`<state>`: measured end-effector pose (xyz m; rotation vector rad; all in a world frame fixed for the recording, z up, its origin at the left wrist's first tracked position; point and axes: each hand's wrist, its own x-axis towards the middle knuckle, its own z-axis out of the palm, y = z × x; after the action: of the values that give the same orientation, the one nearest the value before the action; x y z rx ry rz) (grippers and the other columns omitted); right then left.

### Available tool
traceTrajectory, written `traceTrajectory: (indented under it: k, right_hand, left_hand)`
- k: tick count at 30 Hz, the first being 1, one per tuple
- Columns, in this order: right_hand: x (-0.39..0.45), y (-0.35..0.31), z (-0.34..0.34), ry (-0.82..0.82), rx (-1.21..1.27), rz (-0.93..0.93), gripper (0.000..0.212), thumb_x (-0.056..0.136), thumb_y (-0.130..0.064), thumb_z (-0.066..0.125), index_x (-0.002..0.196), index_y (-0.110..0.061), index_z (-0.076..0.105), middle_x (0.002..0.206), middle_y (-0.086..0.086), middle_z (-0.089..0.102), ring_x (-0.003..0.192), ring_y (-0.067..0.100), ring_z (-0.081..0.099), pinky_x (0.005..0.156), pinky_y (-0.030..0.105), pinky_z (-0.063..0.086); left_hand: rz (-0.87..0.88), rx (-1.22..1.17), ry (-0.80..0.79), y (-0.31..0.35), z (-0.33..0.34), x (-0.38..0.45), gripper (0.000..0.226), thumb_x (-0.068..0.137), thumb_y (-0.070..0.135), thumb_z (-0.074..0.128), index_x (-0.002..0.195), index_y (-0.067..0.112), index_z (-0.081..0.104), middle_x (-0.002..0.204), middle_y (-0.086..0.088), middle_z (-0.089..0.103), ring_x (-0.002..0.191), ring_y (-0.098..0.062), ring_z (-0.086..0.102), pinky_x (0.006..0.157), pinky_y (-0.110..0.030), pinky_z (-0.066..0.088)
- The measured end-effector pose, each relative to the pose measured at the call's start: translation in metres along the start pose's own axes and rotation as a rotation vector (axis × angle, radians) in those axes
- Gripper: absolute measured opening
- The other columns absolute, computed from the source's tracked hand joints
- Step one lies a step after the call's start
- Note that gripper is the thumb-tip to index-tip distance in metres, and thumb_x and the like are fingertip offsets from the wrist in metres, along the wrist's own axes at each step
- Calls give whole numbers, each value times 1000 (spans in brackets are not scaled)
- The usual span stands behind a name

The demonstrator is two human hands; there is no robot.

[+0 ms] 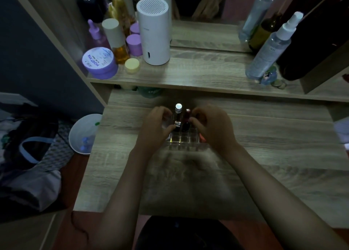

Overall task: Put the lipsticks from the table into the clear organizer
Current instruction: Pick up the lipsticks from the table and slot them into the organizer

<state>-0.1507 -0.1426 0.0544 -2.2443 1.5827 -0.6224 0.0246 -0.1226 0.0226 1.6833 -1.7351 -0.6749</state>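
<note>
A clear organizer (184,143) with small square cells stands on the wooden table (264,155). Several lipsticks stand upright in its back cells: a silver-capped one (178,110), a dark red one (187,117) and a square silver-topped one (177,125). My left hand (155,128) curls against the organizer's left side, fingertips by the square-topped lipstick. My right hand (211,128) curls against its right side, fingers near the dark red lipstick. Whether either hand grips a lipstick is hidden by the fingers. Something orange-pink (203,138) peeks out under my right hand.
A raised shelf (188,79) behind holds a white cylinder (155,32), purple jars (101,62), bottles and a spray bottle (270,49). A mirror stands at the back. A white bin (83,134) and bags lie on the floor at left.
</note>
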Motion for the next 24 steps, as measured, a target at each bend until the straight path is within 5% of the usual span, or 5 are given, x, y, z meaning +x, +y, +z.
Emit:
traceTrajectory:
  k: [3,6,12,24]
  right_hand:
    - [-5,-1,15,-132,-32,26,18,83,-21,66,98,-12,68,93,9,69,85,24,63,74,33,47]
    - [-5,-3,24,-154,-48,31,19,83,-17,65,101,-13,68,95,9,71,90,24,64,67,22,34]
    - [6,-4,27,-172,-79,50,20,87,-14,56,104,-11,67,104,12,70,98,29,63,73,32,46]
    - [2,0,27,-129,-50,27,18,86,-13,58,102,-10,66,100,10,72,94,28,65,67,28,43]
  left_hand:
    - [-21,30,-52,-3,8,-1,32,71,8,74,100,6,61,100,-13,64,92,-26,59,86,-48,50]
    - [-50,26,-64,-4,15,-3,27,72,9,72,97,7,63,97,-11,68,90,-26,62,95,-52,46]
    - [-76,-25,-29,-1,18,-3,18,73,9,71,89,7,63,89,-10,69,81,-21,64,78,-44,54]
    - [-63,-17,-24,0,15,-2,22,71,5,72,91,6,63,92,-13,69,84,-23,64,82,-44,53]
